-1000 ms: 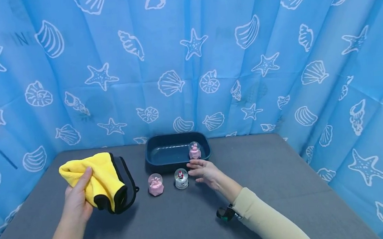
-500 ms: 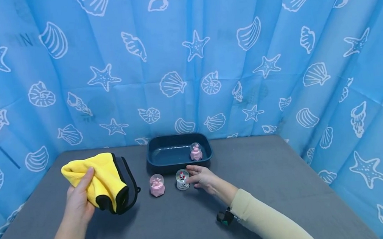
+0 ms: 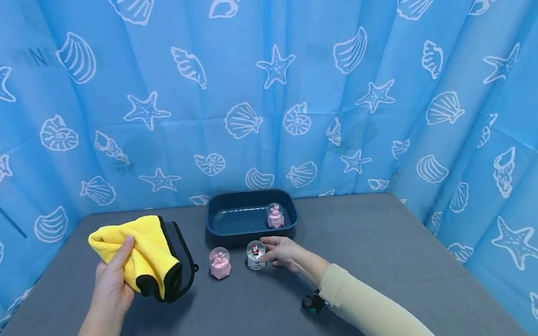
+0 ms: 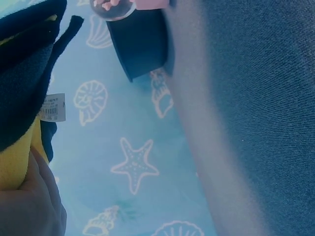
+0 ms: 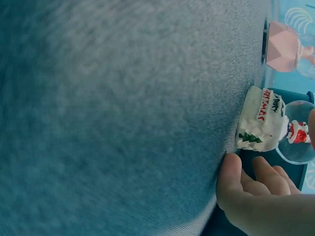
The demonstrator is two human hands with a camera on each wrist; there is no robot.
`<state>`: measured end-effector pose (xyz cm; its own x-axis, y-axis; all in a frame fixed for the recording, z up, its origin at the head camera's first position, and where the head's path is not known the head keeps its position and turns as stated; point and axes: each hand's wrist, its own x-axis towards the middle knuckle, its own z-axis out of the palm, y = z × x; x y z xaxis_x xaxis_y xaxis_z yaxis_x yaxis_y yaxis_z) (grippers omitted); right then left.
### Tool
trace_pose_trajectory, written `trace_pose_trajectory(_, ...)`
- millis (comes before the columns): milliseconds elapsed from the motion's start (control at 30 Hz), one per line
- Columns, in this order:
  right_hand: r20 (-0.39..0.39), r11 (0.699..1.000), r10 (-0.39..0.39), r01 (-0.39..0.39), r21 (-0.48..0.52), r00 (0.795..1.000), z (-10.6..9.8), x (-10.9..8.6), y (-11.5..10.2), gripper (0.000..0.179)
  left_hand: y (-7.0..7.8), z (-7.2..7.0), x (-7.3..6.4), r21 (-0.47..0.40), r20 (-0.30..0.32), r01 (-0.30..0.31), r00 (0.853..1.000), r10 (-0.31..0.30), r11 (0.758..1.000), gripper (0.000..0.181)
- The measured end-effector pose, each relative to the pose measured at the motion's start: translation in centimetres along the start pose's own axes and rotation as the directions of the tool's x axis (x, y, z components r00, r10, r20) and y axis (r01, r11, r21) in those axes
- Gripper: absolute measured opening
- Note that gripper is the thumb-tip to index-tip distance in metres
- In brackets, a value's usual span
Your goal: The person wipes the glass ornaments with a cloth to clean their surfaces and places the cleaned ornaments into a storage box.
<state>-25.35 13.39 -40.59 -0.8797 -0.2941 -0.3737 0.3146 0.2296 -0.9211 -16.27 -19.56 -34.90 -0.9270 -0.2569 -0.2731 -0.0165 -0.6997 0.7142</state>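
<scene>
My left hand (image 3: 114,282) grips a folded yellow towel (image 3: 143,248) with a dark grey backing and black trim, held up over the table's left side; a white label (image 4: 53,108) shows in the left wrist view. My right hand (image 3: 287,255) is at the right side of a Santa snow globe (image 3: 256,255) with a white base, thumb across its front and forefinger behind the dome. It stands upright, its lettered base (image 5: 261,119) facing the right wrist camera. The other fingers (image 5: 268,173) are bent beside the base. Left of it stands a pink snow globe (image 3: 219,263).
Behind the globes sits a dark blue tray (image 3: 242,241), with a second pink snow globe (image 3: 275,216) at its right end. The grey table (image 3: 380,286) runs back to a blue curtain (image 3: 252,84) with shells and starfish.
My right hand has moved left and slightly down from beside the tray's front to the Santa snow globe. The left hand and towel have stayed nearly still.
</scene>
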Motion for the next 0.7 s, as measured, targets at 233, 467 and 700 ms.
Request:
trace_pose_trajectory(233,-0.013,0.998,-0.003,0.003,-0.059,1.000,0.18,0.18,0.02,0.057,-0.01,0.01,-0.04,-0.002,0.007,-0.004,1.000,0.004,1.000,0.043)
trace_pose_trajectory(467,-0.060,0.992,-0.007,0.000,-0.123,0.998,0.78,0.18,-0.09,0.047,0.01,0.01,-0.18,-0.009,0.024,-0.017,1.000,0.018,1.000,0.043)
trace_pose_trajectory(700,-0.089,0.991,-0.004,-0.008,-0.137,0.996,0.93,0.10,-0.17,0.045,-0.06,0.28,-0.29,-0.035,0.028,-0.069,0.997,0.070,0.997,0.040)
